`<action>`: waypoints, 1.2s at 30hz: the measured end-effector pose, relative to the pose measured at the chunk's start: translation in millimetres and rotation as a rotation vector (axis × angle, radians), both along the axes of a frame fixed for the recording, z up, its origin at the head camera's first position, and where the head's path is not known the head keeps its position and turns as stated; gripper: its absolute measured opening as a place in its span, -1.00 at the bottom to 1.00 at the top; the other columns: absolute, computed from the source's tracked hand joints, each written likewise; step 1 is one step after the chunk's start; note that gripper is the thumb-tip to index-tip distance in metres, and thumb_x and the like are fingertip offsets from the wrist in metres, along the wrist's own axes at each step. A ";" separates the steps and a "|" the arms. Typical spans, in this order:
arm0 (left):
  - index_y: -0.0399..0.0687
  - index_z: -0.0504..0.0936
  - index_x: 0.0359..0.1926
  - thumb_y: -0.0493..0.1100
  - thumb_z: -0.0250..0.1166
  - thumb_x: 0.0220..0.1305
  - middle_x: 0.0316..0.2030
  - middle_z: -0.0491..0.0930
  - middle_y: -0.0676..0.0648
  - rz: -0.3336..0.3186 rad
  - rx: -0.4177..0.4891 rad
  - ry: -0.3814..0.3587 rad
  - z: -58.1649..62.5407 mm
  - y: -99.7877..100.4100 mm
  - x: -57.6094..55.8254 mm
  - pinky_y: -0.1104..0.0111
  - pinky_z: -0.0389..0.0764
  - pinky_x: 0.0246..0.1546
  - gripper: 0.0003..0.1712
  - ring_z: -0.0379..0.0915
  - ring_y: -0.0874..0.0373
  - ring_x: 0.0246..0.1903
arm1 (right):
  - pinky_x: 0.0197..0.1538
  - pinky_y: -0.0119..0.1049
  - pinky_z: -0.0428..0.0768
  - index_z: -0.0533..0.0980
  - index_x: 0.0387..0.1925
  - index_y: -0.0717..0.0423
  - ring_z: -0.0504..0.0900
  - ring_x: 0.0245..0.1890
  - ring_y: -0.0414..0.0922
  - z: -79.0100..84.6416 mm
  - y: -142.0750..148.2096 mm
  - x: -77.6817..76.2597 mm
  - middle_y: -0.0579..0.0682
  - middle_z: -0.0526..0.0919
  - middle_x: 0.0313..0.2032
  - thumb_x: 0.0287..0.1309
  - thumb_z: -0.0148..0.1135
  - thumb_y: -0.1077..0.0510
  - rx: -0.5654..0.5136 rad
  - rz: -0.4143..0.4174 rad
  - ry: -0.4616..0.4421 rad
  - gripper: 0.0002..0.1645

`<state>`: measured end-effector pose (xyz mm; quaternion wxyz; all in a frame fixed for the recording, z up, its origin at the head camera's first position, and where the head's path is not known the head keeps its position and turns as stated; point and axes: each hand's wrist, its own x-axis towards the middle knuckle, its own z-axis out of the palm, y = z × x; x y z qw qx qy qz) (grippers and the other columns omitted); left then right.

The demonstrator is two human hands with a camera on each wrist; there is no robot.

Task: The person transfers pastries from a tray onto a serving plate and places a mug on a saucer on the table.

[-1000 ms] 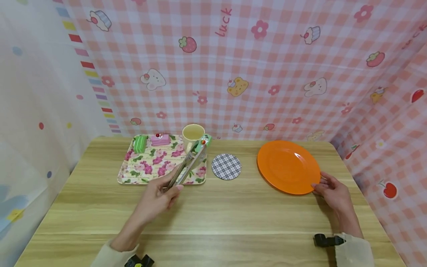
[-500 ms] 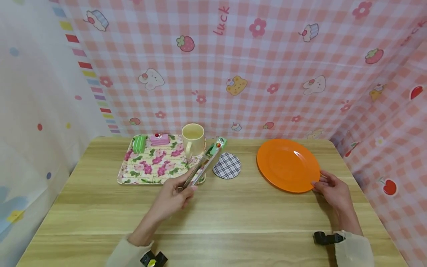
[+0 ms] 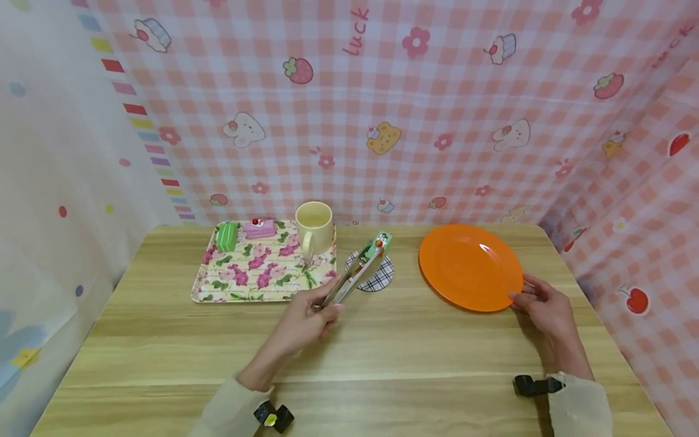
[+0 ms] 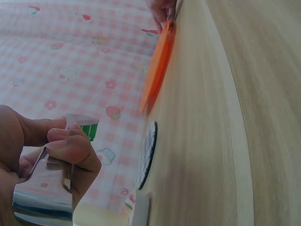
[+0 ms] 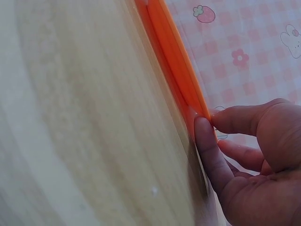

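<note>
My left hand (image 3: pixel 311 314) grips a pair of metal tongs (image 3: pixel 349 281), whose tips pinch a small green toy cake slice (image 3: pixel 382 241) with a red-orange topping. The slice is in the air above the checked round coaster (image 3: pixel 380 279), partly covering it from the head view. On the right, my right hand (image 3: pixel 546 306) pinches the rim of an orange plate (image 3: pixel 472 267) between thumb and fingers; the right wrist view shows the plate's edge (image 5: pixel 181 61) near the table. In the left wrist view the tongs' bent metal end (image 4: pixel 42 205) shows under the fingers.
A floral tray (image 3: pixel 256 300) at the left bears a green striped cake piece (image 3: pixel 226 237), a pink cake piece (image 3: pixel 260 229) and a yellow mug (image 3: pixel 315 227) at its right edge. A pink checked curtain (image 3: pixel 349 109) hangs behind the table's back edge.
My left hand has carried the tongs and green cake slice rightward, from beside the mug to over the coaster. The right hand keeps its pinch on the plate's rim.
</note>
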<state>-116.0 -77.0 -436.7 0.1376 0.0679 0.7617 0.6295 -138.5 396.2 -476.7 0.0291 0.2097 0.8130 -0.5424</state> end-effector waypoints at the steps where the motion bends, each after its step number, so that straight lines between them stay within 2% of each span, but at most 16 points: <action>1: 0.17 0.38 0.49 -0.31 0.30 0.37 -0.49 0.56 -0.30 -0.001 0.001 -0.005 -0.5 1.9 -0.5 0.49 0.39 -0.72 -0.28 0.36 0.17 -0.64 | -0.13 -0.49 0.72 0.11 0.58 0.20 0.66 -0.29 -0.44 0.0 -0.1 0.0 -0.32 0.54 -0.17 0.35 0.31 0.19 -0.001 0.000 0.001 -0.10; 8: 0.25 0.41 0.47 -0.28 0.31 0.38 -0.51 0.56 -0.21 -0.018 0.014 -0.029 -3.5 13.9 -5.4 0.50 0.34 -0.73 -0.30 0.34 0.18 -0.65 | -0.14 -0.48 0.72 0.11 0.58 0.23 0.66 -0.30 -0.45 0.2 -1.7 1.7 -0.34 0.54 -0.20 0.35 0.30 0.20 -0.005 0.001 0.014 -0.11; 14: 0.24 0.39 0.48 -0.25 0.29 0.39 -0.53 0.56 -0.15 -0.062 -0.033 0.017 -4.6 23.9 -13.6 0.49 0.33 -0.75 -0.31 0.34 0.20 -0.66 | -0.15 -0.50 0.72 0.11 0.57 0.24 0.66 -0.31 -0.45 1.1 -0.9 3.0 -0.30 0.54 -0.17 0.37 0.29 0.20 0.026 0.005 0.008 -0.12; 18: 0.19 0.40 0.48 -0.25 0.28 0.40 -0.55 0.55 -0.16 -0.085 -0.031 0.028 -7.3 30.8 -19.3 0.48 0.33 -0.76 -0.33 0.32 0.21 -0.70 | -0.16 -0.50 0.72 0.11 0.58 0.22 0.65 -0.31 -0.45 1.1 -0.7 0.4 -0.24 0.55 -0.12 0.36 0.30 0.19 0.036 -0.008 -0.010 -0.11; 25: 0.33 0.43 0.45 -0.21 0.29 0.41 -0.60 0.49 -0.05 -0.090 -0.016 -0.047 -12.2 47.0 -28.3 0.49 0.30 -0.75 -0.35 0.28 0.24 -0.72 | -0.15 -0.51 0.72 0.10 0.59 0.19 0.64 -0.30 -0.46 -1.4 -0.3 -0.7 -0.27 0.54 -0.14 0.36 0.31 0.17 0.017 -0.007 -0.026 -0.09; 31: 0.33 0.46 0.43 -0.23 0.31 0.39 -0.61 0.49 -0.06 -0.091 -0.017 -0.059 -13.3 62.6 -35.8 0.50 0.27 -0.77 -0.35 0.26 0.25 -0.74 | -0.14 -0.50 0.72 0.09 0.58 0.23 0.65 -0.30 -0.48 0.0 -0.4 0.1 -0.40 0.54 -0.23 0.35 0.32 0.17 0.004 0.015 -0.001 -0.08; 36: 0.31 0.48 0.42 -0.24 0.31 0.38 -0.61 0.50 -0.09 -0.117 -0.007 -0.059 -15.5 73.3 -39.9 0.50 0.28 -0.78 -0.35 0.27 0.24 -0.74 | -0.15 -0.51 0.72 0.10 0.58 0.22 0.64 -0.30 -0.49 0.6 -0.7 -0.2 -0.39 0.54 -0.22 0.35 0.33 0.16 0.006 0.008 -0.006 -0.07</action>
